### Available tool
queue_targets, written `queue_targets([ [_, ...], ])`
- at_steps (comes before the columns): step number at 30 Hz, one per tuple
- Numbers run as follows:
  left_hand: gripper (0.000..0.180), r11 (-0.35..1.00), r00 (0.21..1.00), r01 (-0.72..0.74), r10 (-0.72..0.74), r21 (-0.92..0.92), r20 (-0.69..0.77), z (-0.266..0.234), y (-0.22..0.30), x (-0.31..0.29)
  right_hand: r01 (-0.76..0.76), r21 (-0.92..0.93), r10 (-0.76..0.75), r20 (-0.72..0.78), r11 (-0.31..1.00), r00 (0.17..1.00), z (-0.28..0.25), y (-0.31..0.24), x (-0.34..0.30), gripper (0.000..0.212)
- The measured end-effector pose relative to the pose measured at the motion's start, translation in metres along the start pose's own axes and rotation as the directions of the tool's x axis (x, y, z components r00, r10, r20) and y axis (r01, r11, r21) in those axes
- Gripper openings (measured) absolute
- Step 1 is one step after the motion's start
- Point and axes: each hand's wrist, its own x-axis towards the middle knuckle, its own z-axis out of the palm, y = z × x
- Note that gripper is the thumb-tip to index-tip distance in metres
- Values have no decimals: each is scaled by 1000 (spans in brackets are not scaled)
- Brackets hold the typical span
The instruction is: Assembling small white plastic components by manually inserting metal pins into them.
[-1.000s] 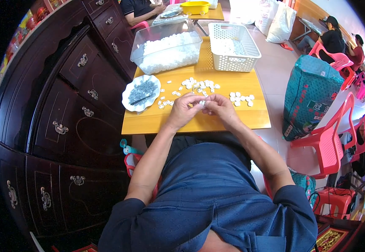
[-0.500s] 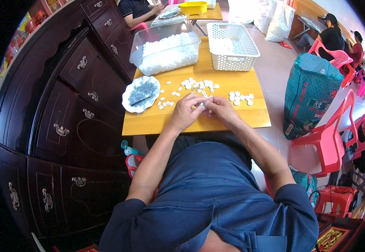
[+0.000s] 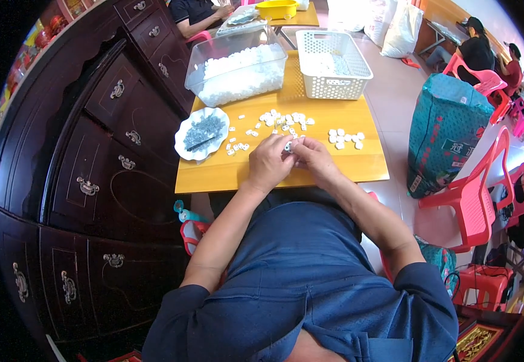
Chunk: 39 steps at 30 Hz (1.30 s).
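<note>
Head view: the left hand (image 3: 269, 160) and right hand (image 3: 315, 157) meet above the yellow counter (image 3: 220, 176), fingers of both pinching a small white piece (image 3: 288, 146) with dark spots. Loose white pieces (image 3: 296, 116) lie beyond; left of them stands a scalloped dish (image 3: 179, 141) of greyish bits, behind them a perforated basket (image 3: 334, 92).

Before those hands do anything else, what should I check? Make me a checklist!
1. Small white piece with dark marks, held where left hand and right hand meet: ok.
2. Right hand's exact grip: cannot tell, partly hidden.
3. White scalloped plate of bluish-grey bits, on the yellow wooden table: ok.
4. Clear plastic bin of white pieces, standing on the table: ok.
5. Rounded white group at right, apart from the middle white cluster: ok.
</note>
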Motion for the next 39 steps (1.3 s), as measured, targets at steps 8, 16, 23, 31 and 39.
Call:
queue_targets([
  [8, 29, 999, 1000, -7, 7, -32, -5, 2, -3, -1, -55, 52, 55, -3, 997, 998, -8, 0, 3, 16],
  [16, 29, 999, 1000, 3, -2, -37, 30, 2, -6, -1, -109, 31, 108, 44, 994, 993, -11, -1, 3, 22],
  [23, 26, 999, 999, -20, 21, -31, 27, 2, -5, -1, -70, -8, 71, 31, 997, 997, -11, 2, 3, 22],
  [31, 25, 996, 999, 8, -4, -91, 42, 1, -5, 0, -78, 3, 78, 6, 997, 997, -6, -1, 1, 22],
  [39, 24, 998, 1000, -18, 19, -62, 20, 1, -3, 1, -68, -6, 68, 19, 998, 997, -6, 1, 2, 22],
])
